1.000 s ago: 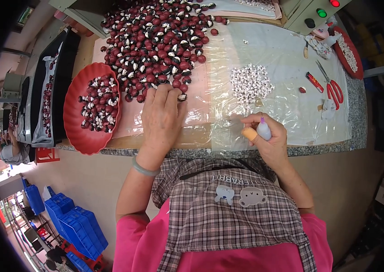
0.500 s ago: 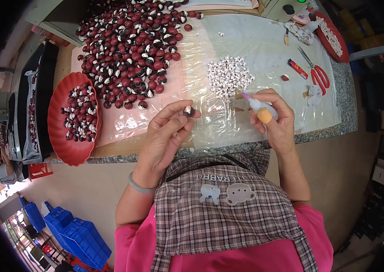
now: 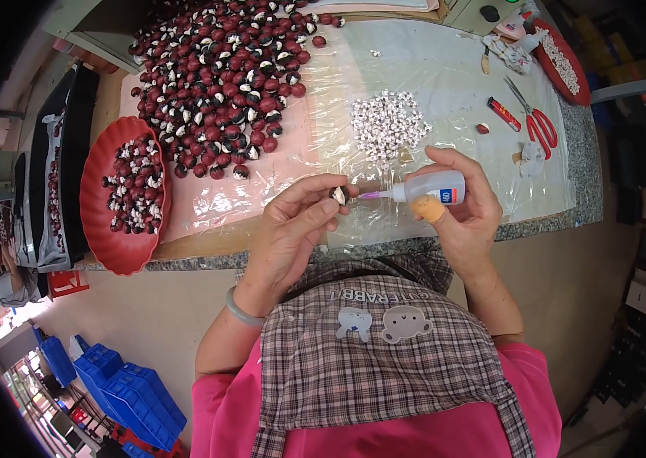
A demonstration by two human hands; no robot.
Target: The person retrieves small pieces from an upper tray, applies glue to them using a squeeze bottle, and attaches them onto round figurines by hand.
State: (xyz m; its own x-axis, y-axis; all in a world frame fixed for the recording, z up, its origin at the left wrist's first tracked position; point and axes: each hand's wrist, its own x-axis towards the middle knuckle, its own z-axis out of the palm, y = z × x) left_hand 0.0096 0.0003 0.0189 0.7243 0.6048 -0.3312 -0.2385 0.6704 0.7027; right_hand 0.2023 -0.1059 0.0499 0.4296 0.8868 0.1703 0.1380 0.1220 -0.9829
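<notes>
Between thumb and fingers, my left hand (image 3: 298,221) pinches a small round piece (image 3: 339,195), black with a white patch. My right hand (image 3: 469,217) is closed round a clear squeeze bottle (image 3: 431,188) with a thin purple nozzle, an orange cover on the thumb. The bottle lies sideways, its nozzle tip pointing left, a short way from the piece. Just beyond the bottle is a heap of tiny white pieces (image 3: 388,124). A large spread of dark red, black and white balls (image 3: 223,99) covers the table's left part.
At the left edge stands a red scalloped dish (image 3: 126,256) holding similar balls with white bits. Red-handled scissors (image 3: 541,130), a red tube (image 3: 503,114) and crumpled tissue (image 3: 510,53) lie at the right. Another red dish (image 3: 581,95) with white pieces sits at the far right corner.
The bottle has swung from tilted up and away to lying sideways, its nozzle now facing the held piece. My left hand has shifted slightly right with the piece.
</notes>
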